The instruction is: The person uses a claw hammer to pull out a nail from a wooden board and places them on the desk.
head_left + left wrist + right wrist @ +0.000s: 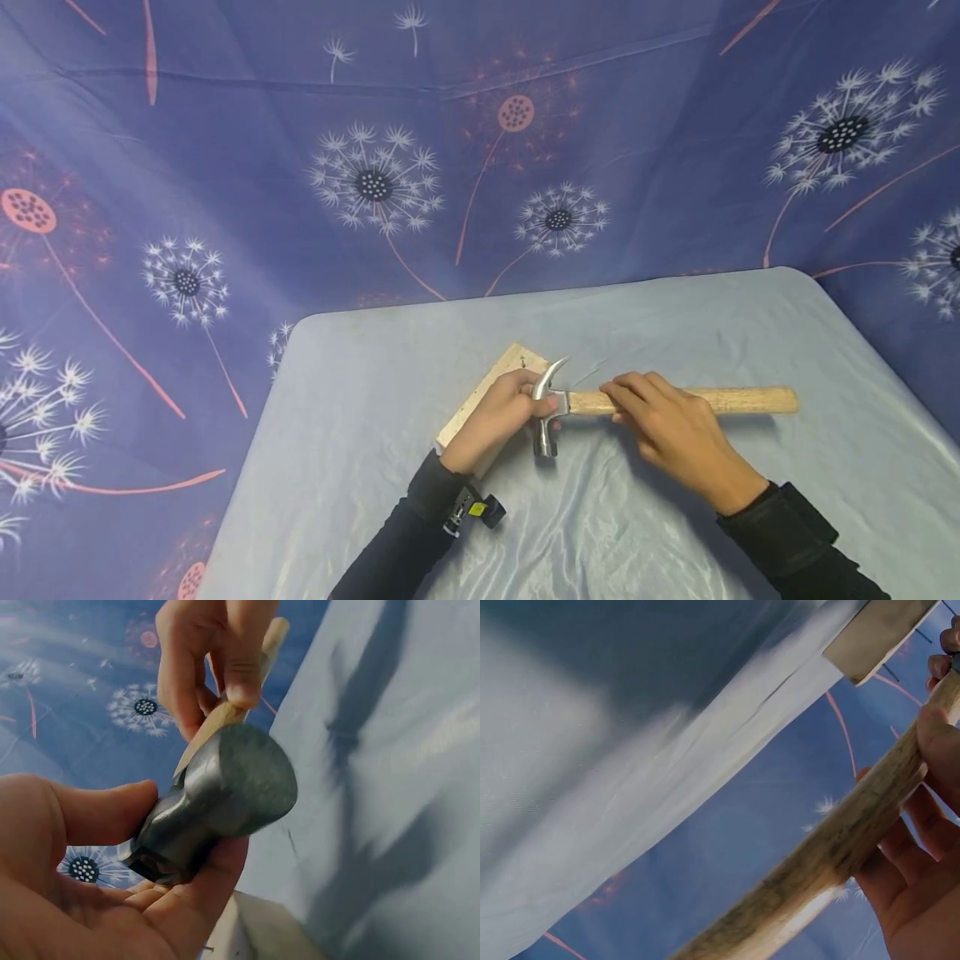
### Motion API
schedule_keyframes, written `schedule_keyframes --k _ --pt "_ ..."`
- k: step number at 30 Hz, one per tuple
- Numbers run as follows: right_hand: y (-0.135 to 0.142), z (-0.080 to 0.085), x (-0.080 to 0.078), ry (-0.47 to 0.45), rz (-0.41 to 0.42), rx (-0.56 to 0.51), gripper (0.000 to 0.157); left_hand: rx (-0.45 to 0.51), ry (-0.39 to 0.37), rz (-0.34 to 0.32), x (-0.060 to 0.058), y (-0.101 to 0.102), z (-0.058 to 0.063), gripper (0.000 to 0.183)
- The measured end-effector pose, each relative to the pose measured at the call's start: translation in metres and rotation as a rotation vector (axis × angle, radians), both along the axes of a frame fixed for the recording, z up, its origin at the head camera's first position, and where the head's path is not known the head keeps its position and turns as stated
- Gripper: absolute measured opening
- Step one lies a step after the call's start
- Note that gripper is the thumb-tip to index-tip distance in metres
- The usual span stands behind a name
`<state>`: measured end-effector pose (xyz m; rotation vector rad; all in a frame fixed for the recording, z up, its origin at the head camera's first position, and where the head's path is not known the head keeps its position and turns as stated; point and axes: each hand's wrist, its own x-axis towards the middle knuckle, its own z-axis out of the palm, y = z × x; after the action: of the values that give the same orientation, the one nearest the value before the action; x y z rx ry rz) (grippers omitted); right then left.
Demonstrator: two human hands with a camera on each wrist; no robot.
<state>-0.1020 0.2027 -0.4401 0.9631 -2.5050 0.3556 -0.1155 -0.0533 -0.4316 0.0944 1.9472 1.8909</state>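
Observation:
A claw hammer (pixel 750 401) with a pale wooden handle is held level above the table, its claw pointing away and its striking face toward the near side. My left hand (pixel 498 417) pinches the metal head (pixel 195 814) between thumb and fingers. Around the handle, near the head, curl the thumb and fingers of my right hand (pixel 675 429). Under my left hand and wrist lies a light wooden board (pixel 467 412), partly hidden by them. Thin nails (pixel 891 673) stick out of the board in the right wrist view.
A shiny pale blue cloth (pixel 345 400) covers the table, wrinkled at the near side. Behind and to the sides hangs a blue dandelion-print curtain (pixel 645 100). One thin dark sliver (pixel 291 841) shows on the cloth near the board.

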Motion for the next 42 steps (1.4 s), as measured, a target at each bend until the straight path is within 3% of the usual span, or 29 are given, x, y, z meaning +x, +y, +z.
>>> schedule_keyframes --k 8,10,15,20,26,31,35,42 --pt "0.009 0.003 -0.002 -0.073 0.072 -0.043 0.048 0.144 -0.011 0.013 0.005 -0.001 -0.006 0.033" --pt "0.011 0.004 -0.002 -0.078 0.106 -0.070 0.041 0.165 -0.015 0.008 0.005 -0.002 -0.005 0.035" --pt "0.012 0.007 -0.001 -0.007 0.141 -0.166 0.038 0.201 -0.011 0.039 0.004 -0.006 -0.003 0.033" --pt "0.016 0.008 0.001 0.035 0.092 -0.273 0.026 0.248 -0.006 0.066 0.004 -0.008 -0.003 0.033" --pt "0.020 0.001 0.003 -0.015 -0.021 -0.393 0.018 0.256 0.011 0.080 0.005 -0.007 -0.006 0.036" --pt "0.027 -0.003 0.003 -0.095 -0.169 -0.401 0.009 0.235 0.031 0.091 0.005 -0.008 -0.007 0.037" --pt "0.032 -0.002 -0.001 -0.199 -0.239 -0.402 0.014 0.210 0.053 0.101 0.003 -0.011 -0.004 0.040" --pt "0.040 0.014 -0.016 -0.542 -0.290 -0.368 0.038 0.155 0.058 0.149 -0.004 -0.016 -0.001 0.048"
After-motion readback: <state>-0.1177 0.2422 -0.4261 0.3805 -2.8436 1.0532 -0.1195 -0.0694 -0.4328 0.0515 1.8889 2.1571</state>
